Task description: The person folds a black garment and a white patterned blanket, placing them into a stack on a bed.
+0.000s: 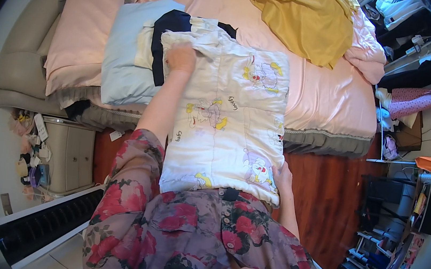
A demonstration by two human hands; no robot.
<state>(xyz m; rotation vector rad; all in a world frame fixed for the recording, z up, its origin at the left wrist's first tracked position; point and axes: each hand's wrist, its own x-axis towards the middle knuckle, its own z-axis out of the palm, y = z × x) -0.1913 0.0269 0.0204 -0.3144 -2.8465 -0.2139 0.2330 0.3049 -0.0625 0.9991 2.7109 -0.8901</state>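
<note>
A white quilted cotton cloth (pixel 231 84), printed with yellow and lilac cartoon figures and some lettering, spans from the bed's edge down to my waist. Its far end is rumpled. My left hand (pixel 182 58) is blurred and curled over the cloth's upper left part; the fingers cannot be made out, so a grip is unclear. At the lower right edge, my right hand (pixel 283 178) grips the cloth's side. Beneath the far end lie a dark navy garment (pixel 173 20) and a cream cloth (pixel 144 51), both partly covered.
The pink-sheeted bed (pixel 324 99) carries a light blue pillow (pixel 130 43), a pink pillow (pixel 85 29) and a mustard cloth (pixel 302 20). A beige bedside cabinet (pixel 69 157) stands left. A white rack (pixel 380 142) with clothes and a cluttered shelf (pixel 370 250) stand right.
</note>
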